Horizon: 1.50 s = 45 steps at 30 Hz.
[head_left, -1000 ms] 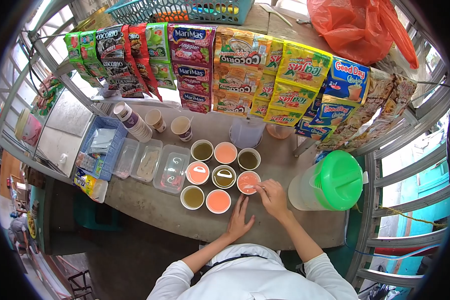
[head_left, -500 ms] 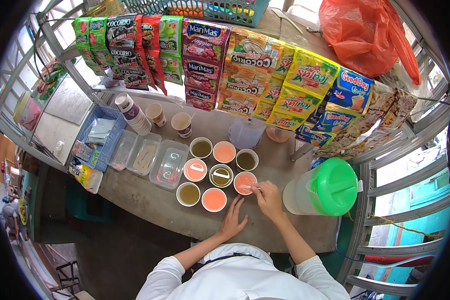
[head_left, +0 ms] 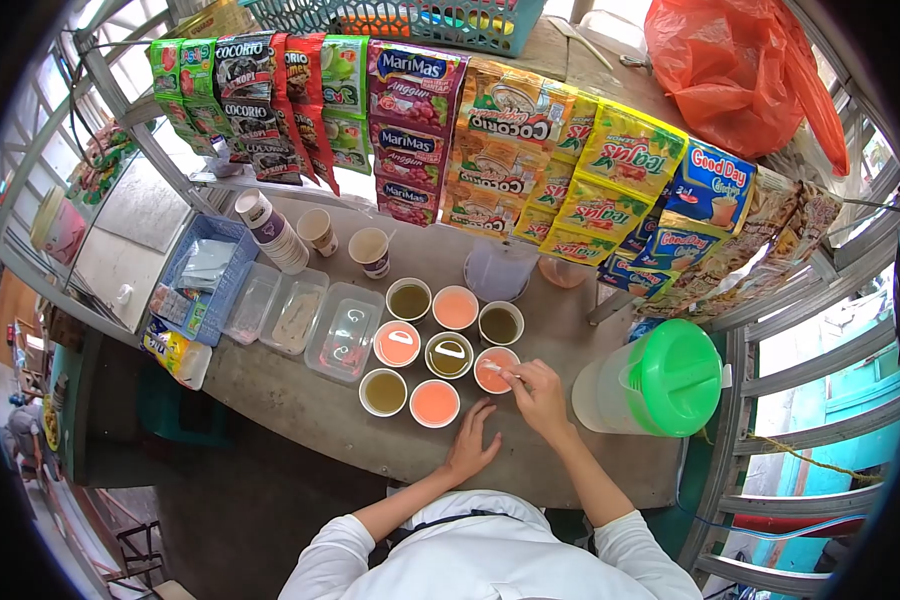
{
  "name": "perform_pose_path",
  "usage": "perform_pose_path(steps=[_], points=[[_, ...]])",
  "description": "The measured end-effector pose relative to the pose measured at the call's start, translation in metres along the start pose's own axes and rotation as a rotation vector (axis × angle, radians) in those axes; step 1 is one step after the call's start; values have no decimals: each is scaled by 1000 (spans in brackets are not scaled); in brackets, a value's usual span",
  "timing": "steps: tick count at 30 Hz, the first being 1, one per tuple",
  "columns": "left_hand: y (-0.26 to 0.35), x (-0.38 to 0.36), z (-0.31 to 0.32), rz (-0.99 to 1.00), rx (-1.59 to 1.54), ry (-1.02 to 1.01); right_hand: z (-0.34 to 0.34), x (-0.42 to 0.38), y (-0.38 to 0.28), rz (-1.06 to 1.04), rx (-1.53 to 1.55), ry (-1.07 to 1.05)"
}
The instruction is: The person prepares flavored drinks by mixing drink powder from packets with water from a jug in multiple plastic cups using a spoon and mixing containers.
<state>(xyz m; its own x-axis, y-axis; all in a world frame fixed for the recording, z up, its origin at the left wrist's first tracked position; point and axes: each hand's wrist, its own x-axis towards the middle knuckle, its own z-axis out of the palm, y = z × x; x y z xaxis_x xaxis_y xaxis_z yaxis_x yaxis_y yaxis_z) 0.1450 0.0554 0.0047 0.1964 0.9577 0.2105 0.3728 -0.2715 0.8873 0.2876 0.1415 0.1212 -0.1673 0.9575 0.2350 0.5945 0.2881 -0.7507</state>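
Several paper cups stand together on the counter, some with pink drink, others with dark green drink. My right hand (head_left: 538,392) pinches a small pale utensil, perhaps a spoon, whose tip is in the pink cup (head_left: 496,369) at the right of the group. My left hand (head_left: 471,441) rests on the counter with fingers spread, below that cup and beside the lower pink cup (head_left: 435,403). White shapes show on the middle green cup (head_left: 449,355) and the left pink cup (head_left: 397,343).
A pitcher with a green lid (head_left: 675,378) stands right of my right hand. Clear plastic containers (head_left: 343,331), a blue basket (head_left: 208,275) and stacked cups (head_left: 272,232) are at the left. Drink sachets (head_left: 415,130) hang across the back, beside a red plastic bag (head_left: 725,75).
The whole view has shifted slightly, with things appearing a little further right. My right hand still holds the utensil at the same pink cup; my left hand remains on the counter.
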Motion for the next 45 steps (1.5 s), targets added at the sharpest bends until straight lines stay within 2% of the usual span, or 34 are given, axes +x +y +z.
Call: perform_pose_path(steps=[14,17,23,29,35,45], points=[[1,2,0,8,0,9,-6,-6,4,-20,-75,-17],[0,1,0,5,-9,7,-5,-5,0,-67,-72,65],[-4,1,4,16,-21,20,2,-5,5,-103,-85,61],[0,1,0,16,-22,18,-5,-6,3,-55,-196,-10],[-3,-1,2,15,-30,29,-6,-4,-3,-55,-173,-50],[-2,1,2,6,-38,34,3,-3,4,-114,-94,16]])
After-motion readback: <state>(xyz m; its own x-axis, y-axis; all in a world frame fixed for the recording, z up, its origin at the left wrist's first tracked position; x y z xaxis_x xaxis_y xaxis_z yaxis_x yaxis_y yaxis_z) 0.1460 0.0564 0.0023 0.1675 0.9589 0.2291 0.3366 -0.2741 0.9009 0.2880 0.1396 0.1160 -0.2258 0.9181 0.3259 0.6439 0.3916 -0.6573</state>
